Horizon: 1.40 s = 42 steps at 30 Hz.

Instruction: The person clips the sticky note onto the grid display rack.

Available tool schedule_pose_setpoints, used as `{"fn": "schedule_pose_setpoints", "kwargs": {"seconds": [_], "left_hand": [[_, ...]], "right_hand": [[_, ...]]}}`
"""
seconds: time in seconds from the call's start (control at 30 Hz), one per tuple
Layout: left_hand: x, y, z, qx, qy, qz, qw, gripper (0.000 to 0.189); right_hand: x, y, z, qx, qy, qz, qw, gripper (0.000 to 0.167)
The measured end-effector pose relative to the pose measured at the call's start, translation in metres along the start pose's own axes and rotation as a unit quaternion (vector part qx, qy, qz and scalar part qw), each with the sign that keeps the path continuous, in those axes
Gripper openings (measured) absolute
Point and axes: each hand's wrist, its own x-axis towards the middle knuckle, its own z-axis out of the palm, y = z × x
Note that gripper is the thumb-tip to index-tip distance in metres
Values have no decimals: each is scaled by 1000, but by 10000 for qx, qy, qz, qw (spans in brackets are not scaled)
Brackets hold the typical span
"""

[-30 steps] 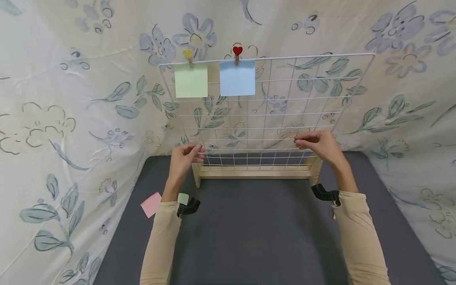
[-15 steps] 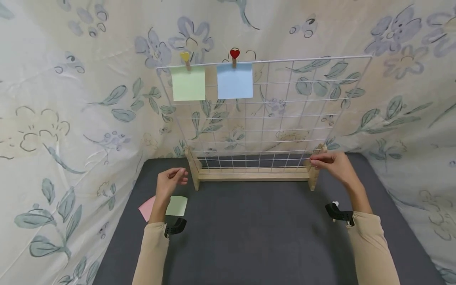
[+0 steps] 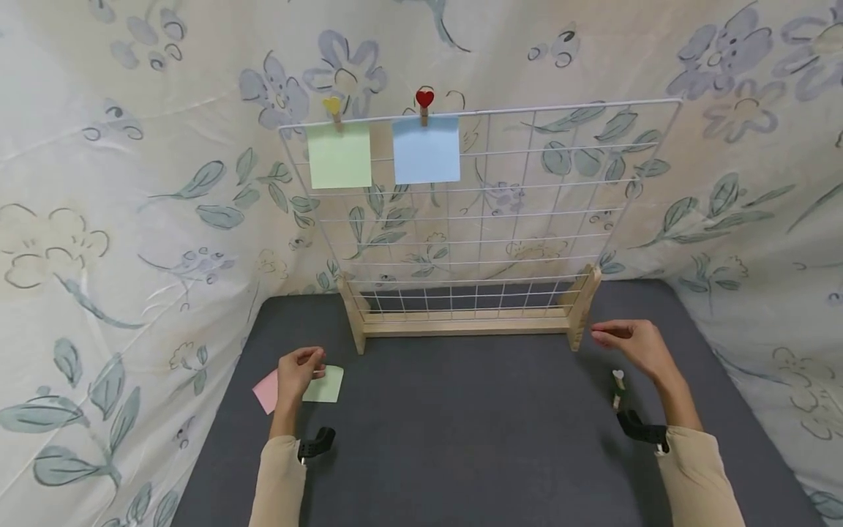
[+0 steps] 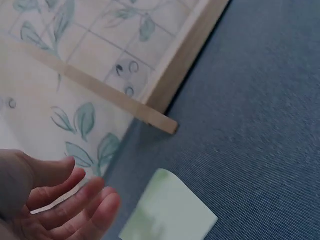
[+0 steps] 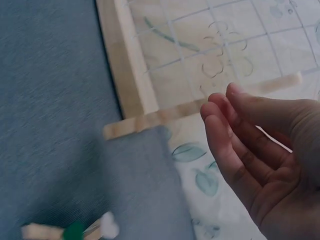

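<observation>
Grey table (image 3: 461, 417): I've got a wire grid (image 3: 483, 215) near its far edge.
Left hand (image 3: 298, 375): fingers loosely curled, empty, by the left edge.
Right hand (image 3: 637, 345): equally loose, empty, toward the right.
Paper: green note (image 3: 339, 157), blue note (image 3: 426, 152) clipped along the grid's top edge; pink note (image 3: 266, 391), loose green note (image 3: 329, 384) table-left.
Loose clips (image 3: 617, 388): right edge.

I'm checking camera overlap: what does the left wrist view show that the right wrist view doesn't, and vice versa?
Only the left wrist view: the left hand and a green note.
Only the right wrist view: the right hand and wooden clips with green and white parts.
Both: the wooden stand, wire grid, dark table and floral cloth.
</observation>
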Motion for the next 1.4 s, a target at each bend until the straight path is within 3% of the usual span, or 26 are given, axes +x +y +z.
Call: {"fn": "schedule_pose_setpoints", "kwargs": {"seconds": [0.17,0.4,0.53,0.67,0.77,0.93,1.13,1.23,1.4], "left_hand": [[-1,-13,4,311,241,9,9992,25],[-5,-25,7,1094,209,-251,9935,32],[-5,-31,10,1619,301,-140,9862,41],[-6,-34,14,2098,678,114,9753,44],[-6,-35,15,2435,1012,239,9643,38],[-8,-38,18,2971,1323,347,9450,27],[-11,-38,20,3612,1584,278,9185,33],[-13,-39,20,3618,1705,324,9160,31],[-14,-43,17,3415,1773,477,9218,17]], "right_hand": [[-21,22,6,-98,286,364,9989,39],[-48,58,22,-645,970,749,9904,31],[-60,63,26,-869,1303,1146,9810,34],[-69,65,30,-840,1165,1922,9708,45],[-71,65,33,-921,1005,2233,9652,51],[-68,64,38,-1071,964,2216,9644,51],[-67,61,39,-987,810,2147,9683,48],[-69,62,39,-991,868,2058,9697,44],[-72,62,42,-1002,1094,1825,9720,36]]}}
